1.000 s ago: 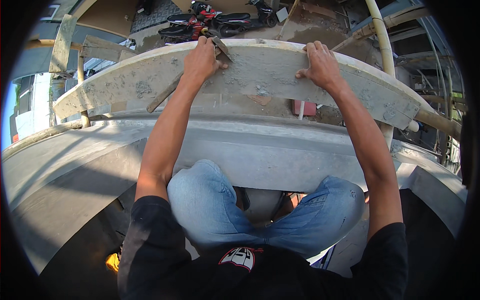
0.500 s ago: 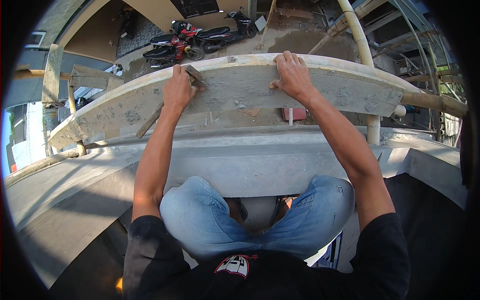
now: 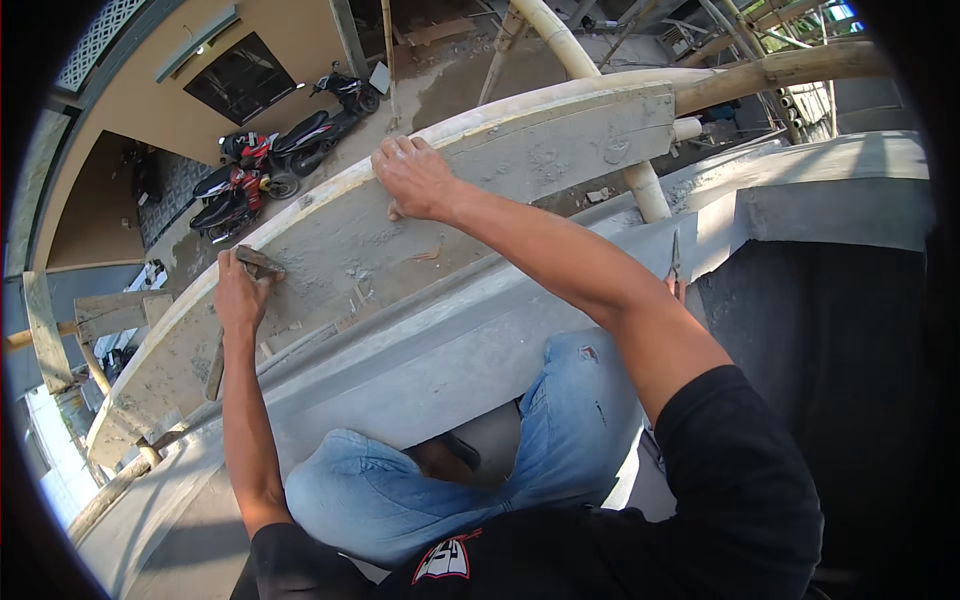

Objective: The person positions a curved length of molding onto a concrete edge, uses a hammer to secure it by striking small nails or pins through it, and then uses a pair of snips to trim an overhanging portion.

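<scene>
While your left hand (image 3: 241, 300) at nine o'clock grasps a hammer-like tool (image 3: 260, 262) against the curved board (image 3: 560, 150), and your right hand (image 3: 415, 182) at eleven curls over its edge, steady the board, spanning eight to one o'clock, with even pressure.

- Wooden plank (image 3: 540, 158), grey mortar crusts (image 3: 617, 151) on its face
- Concrete ledge (image 3: 420, 390), partly shadowed
- Ground (image 3: 345, 150) below, motorcycles (image 3: 308, 128) parked on it
</scene>
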`<state>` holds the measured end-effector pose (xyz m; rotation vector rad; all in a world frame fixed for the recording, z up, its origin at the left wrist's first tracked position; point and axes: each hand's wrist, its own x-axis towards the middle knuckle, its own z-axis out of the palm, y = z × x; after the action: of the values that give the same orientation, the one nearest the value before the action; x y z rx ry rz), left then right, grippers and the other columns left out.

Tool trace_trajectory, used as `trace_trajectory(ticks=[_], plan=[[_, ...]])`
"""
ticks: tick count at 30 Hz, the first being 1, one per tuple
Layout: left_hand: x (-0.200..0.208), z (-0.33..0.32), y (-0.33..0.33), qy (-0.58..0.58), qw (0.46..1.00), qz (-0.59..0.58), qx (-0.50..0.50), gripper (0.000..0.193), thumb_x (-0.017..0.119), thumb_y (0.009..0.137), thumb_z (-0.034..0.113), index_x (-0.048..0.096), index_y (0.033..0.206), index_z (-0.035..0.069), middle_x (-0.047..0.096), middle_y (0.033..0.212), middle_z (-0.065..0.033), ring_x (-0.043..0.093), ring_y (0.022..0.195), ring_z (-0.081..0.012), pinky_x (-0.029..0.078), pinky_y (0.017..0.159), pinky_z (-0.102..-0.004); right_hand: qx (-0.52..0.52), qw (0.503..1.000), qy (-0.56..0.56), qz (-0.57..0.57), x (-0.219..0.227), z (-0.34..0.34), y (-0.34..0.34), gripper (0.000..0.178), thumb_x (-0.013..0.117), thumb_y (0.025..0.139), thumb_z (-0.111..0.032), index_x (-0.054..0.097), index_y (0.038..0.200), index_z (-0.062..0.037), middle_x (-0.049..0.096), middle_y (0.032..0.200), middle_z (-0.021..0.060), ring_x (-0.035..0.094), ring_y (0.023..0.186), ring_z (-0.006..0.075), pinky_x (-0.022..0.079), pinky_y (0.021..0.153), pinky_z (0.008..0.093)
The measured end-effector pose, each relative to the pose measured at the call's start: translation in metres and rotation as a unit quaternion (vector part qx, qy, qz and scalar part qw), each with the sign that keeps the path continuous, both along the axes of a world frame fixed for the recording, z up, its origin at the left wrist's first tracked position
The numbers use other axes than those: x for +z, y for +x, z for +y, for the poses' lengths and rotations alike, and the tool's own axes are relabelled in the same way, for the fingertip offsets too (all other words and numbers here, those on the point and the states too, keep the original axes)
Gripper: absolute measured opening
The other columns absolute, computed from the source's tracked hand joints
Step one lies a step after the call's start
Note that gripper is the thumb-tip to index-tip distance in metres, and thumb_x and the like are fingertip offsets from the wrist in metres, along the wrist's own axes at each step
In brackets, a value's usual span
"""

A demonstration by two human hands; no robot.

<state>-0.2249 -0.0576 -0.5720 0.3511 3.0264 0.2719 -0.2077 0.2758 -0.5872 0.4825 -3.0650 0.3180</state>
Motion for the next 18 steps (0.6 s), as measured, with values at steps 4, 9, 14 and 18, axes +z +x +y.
trace_trajectory(ticks=[4,9,14,18], plan=[[-0.015,-0.008,-0.009,0.026,0.999,0.004,-0.038,0.052,0.078,0.068,0.020,0.055,0.112,0.004,0.052,0.112,-0.0139,0.059,0.102,-0.0388,0.049,0.080,-0.0480,-0.020,0.999,0.035,-0.033,-0.002,-0.001,-0.005,0.073,0.092,0.055,-0.035,0.060,0.111,0.0001,0.061,0.114,0.0144,0.057,0.114,0.0308,0.048,0.093,0.0428],[-0.011,-0.007,-0.014,0.029,0.999,-0.013,-0.038,0.053,0.080,0.067,0.020,0.054,0.110,0.003,0.053,0.108,-0.0138,0.058,0.101,-0.0394,0.048,0.082,-0.0472,-0.025,0.998,0.030,-0.044,-0.001,-0.002,-0.008,0.075,0.092,0.055,-0.036,0.060,0.114,-0.0010,0.061,0.118,0.0141,0.056,0.117,0.0297,0.048,0.096,0.0425],[-0.024,-0.009,-0.039,0.013,0.997,-0.043,-0.059,0.060,0.087,0.060,0.028,0.058,0.106,0.002,0.058,0.105,-0.0140,0.059,0.102,-0.0376,0.047,0.084,-0.0455,-0.004,0.995,0.044,-0.092,-0.017,0.000,-0.029,0.085,0.093,0.053,-0.043,0.060,0.122,-0.0050,0.059,0.123,0.0117,0.054,0.120,0.0270,0.046,0.096,0.0405],[-0.035,-0.002,-0.061,0.018,0.993,-0.105,-0.043,0.051,0.087,0.062,0.029,0.063,0.097,0.001,0.062,0.100,-0.0158,0.061,0.098,-0.0355,0.047,0.086,-0.0429,-0.024,0.990,0.038,-0.132,-0.039,0.003,-0.047,0.085,0.092,0.055,-0.044,0.060,0.125,-0.0051,0.059,0.125,0.0115,0.053,0.122,0.0272,0.046,0.096,0.0408]])
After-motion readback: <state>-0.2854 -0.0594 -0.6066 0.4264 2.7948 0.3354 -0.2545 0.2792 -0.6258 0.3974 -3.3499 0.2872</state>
